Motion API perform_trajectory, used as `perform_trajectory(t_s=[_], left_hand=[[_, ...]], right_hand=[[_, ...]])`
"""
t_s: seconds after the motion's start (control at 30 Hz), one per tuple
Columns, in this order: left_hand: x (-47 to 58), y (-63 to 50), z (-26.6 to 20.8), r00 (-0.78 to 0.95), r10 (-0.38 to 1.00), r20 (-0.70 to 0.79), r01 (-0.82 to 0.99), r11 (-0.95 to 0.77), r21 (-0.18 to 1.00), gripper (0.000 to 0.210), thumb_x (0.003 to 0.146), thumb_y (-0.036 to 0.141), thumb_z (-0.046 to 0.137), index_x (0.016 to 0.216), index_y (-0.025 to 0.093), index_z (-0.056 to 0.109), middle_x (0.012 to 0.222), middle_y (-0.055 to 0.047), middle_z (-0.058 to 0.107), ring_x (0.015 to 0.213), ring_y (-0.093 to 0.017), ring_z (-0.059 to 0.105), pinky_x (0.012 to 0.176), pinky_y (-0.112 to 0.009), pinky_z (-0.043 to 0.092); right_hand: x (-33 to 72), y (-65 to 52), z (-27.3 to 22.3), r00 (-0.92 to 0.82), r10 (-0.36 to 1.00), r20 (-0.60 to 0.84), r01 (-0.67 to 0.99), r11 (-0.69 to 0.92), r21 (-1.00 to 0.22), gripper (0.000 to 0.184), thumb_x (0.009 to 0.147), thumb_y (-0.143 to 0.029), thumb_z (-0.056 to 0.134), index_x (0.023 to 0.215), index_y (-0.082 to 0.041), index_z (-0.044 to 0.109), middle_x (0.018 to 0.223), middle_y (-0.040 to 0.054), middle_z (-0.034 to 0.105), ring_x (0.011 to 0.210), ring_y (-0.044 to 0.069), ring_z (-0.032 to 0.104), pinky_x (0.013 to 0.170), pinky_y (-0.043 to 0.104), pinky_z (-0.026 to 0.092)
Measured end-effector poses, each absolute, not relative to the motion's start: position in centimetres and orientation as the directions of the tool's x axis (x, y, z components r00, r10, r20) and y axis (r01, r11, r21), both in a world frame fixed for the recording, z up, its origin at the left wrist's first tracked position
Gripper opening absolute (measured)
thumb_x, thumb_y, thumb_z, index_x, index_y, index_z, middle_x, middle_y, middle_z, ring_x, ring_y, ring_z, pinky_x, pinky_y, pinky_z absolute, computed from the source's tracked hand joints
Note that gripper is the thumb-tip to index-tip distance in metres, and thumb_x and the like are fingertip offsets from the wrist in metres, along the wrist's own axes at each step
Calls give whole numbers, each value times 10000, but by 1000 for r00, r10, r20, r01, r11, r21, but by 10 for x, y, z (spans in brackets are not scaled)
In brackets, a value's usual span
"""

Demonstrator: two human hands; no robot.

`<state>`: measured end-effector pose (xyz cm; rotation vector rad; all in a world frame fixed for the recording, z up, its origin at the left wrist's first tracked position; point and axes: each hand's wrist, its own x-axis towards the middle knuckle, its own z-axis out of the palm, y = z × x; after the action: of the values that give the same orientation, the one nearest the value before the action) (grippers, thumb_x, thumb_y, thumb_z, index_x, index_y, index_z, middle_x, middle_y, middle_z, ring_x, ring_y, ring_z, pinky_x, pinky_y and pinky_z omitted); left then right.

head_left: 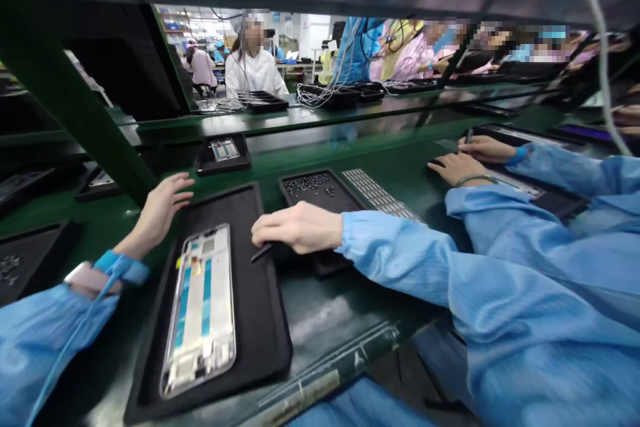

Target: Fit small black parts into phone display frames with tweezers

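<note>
Our right grip [299, 227] is pinched on a thin black tool [263, 252]; our left grip [163, 212] is wide and holding nothing. We've got the phone frame [220, 307] lying in the big black tray [260, 340], left of the right grip and nearer us. Loose dark bits [313, 183] lie in the smaller tray [347, 200]. Bare desk [325, 313] stretches from the big tray's right side toward the front edge [320, 383].

Frame [203, 310] in tray [257, 333], left of tray's middle. Left hand [160, 210] near tray's far left corner. Right hand [297, 227] beside tray's right edge, tool [263, 252] in it. Right of tray: bin [346, 201], bits [306, 185] in it, then sheet [380, 193]. Behind tray: small tray [241, 163].
</note>
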<state>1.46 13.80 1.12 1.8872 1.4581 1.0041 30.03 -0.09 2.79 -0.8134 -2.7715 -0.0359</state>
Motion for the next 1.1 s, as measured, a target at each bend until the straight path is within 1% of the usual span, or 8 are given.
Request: perform_trajectory(t_s=[0.1,0.2,0.27,0.33,0.37,0.43,0.67,1.1], left_hand=[[9,103,-3,232,961,148,615,-263,743,488,840,492,460,1198,176,558,1222,-87,611,1080,-244,589,976,-365,445],[8,80,-5,303,947,106,671,-291,682,484,698,478,592,1105,219,626,1208,-40,630,1152,-265,546,1044,-363,378],[13,72,-2,301,948,106,697,-295,653,489,691,468,555,1097,204,629,1198,-50,635,1138,-271,554,1032,-376,389],[23,69,-1,259,958,120,725,-275,631,477,724,434,473,1095,178,630,1173,-73,645,1093,-282,578,993,-404,420],[29,69,-1,236,963,129,737,-264,622,468,739,406,435,1094,171,632,1161,-80,650,1073,-285,587,971,-412,435],[41,69,-4,203,968,145,753,-249,609,455,760,348,378,1095,175,633,1139,-77,659,1033,-281,603,923,-409,462],[53,76,-18,250,957,149,764,-289,577,447,780,299,353,1130,211,617,1153,-42,651,1029,-253,602,892,-375,473],[55,71,-10,252,958,135,772,-283,569,505,731,350,350,1126,186,618,1158,-54,645,1025,-276,598,891,-392,477]], right_hand=[[284,-6,16,-841,513,172,505,859,-87,430,750,-20,444,1082,-260,575,1272,-55,534,921,89,587,507,197,352],[298,2,26,-796,577,184,567,817,-107,351,775,-66,502,1064,-234,610,1183,-11,592,903,99,605,585,179,415],[324,13,38,-660,712,237,694,700,-171,272,793,-106,540,1023,-202,648,1085,26,634,943,115,606,711,179,450],[357,26,45,-406,878,252,842,467,-270,207,799,-115,560,952,-176,684,965,31,667,911,119,617,804,197,452],[372,34,46,-284,930,235,888,348,-302,189,798,-114,568,926,-167,696,931,31,675,900,121,621,829,209,450],[398,47,41,-175,963,204,920,233,-313,168,793,-110,583,900,-146,709,903,43,683,884,134,628,837,229,453],[420,60,9,-126,985,115,937,156,-311,151,799,-163,626,914,-154,723,934,37,691,913,119,630,854,196,442],[420,52,13,-96,992,81,954,115,-278,140,791,-190,637,892,-162,730,905,50,673,897,133,621,842,214,435]])
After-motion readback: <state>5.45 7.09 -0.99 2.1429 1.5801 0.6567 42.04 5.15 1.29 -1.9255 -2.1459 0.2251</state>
